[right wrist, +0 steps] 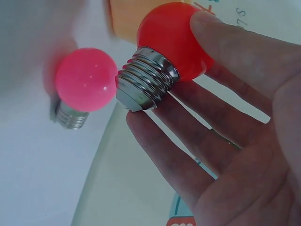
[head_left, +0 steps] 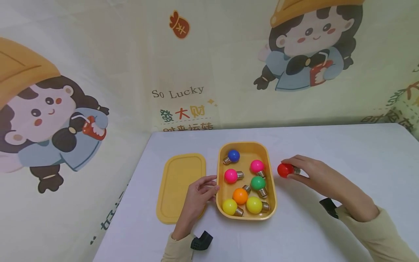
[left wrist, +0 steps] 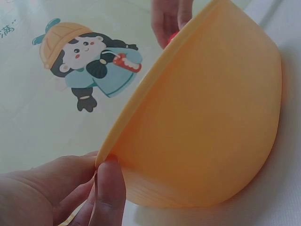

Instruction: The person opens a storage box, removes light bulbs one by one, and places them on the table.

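Note:
A yellow plastic box [head_left: 250,151] stands on the table, holding several coloured light bulbs with screw bases. My left hand [head_left: 195,196] pinches the box's left rim between thumb and fingers; the left wrist view shows the box's outer wall [left wrist: 202,127]. To the right of the box, my right hand [head_left: 319,176] holds a red light bulb [head_left: 284,170] just off its edge. The thumb presses the red globe [right wrist: 171,40], and the other fingers support it near the metal base. A pink bulb [right wrist: 87,79] lies on a white surface beside it in the right wrist view.
A flat yellow lid [head_left: 175,185] lies on the white table [head_left: 343,153] left of the box, partly behind my left hand. A printed cloth [head_left: 229,72] hangs behind the table and to its left.

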Motion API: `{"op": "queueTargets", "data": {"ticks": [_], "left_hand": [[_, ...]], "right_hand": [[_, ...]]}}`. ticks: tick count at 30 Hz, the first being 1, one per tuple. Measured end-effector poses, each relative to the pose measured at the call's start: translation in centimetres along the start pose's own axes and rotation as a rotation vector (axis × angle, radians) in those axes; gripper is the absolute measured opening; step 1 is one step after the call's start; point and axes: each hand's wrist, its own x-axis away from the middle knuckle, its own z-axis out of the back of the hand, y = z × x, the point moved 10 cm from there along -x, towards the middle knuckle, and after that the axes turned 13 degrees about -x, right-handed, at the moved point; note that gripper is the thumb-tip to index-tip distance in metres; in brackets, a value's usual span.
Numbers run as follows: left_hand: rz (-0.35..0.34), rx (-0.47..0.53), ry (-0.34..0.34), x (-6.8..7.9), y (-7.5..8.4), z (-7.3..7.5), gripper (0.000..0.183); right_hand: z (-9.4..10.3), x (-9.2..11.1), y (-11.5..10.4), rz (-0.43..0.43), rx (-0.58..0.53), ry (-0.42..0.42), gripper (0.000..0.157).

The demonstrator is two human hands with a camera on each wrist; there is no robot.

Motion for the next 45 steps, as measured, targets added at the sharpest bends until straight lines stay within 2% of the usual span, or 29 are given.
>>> {"op": "queueTargets", "data": {"ticks": [14, 18, 30, 36, 45], "left_hand": [[-0.003, 0.007, -0.008, 0.0, 0.3, 0.0, 0.043], [-0.004, 0.007, -0.009, -0.1, 0.1, 0.0, 0.042], [0.005, 0.005, -0.008, -0.2, -0.3, 0.0, 0.042], [0.003, 0.006, -0.010, -0.2, -0.2, 0.0, 0.042], [0.011, -0.014, -0.005, -0.3, -0.5, 0.0, 0.041]], "right_hand": [[-0.1, 0.5, 1.7, -0.050, -0.006, -0.017, 0.044], [-0.2, 0.6, 1.8, -0.025, -0.008, -0.012, 0.044], [-1.0, 0.5, 2.8, -0.021, -0.021, -0.022, 0.046], [-1.6, 0.3, 3.5, -0.057, -0.017, -0.043, 0.046], [-2.6, -0.2, 3.8, -0.067, -0.009, -0.049, 0.046]]}}
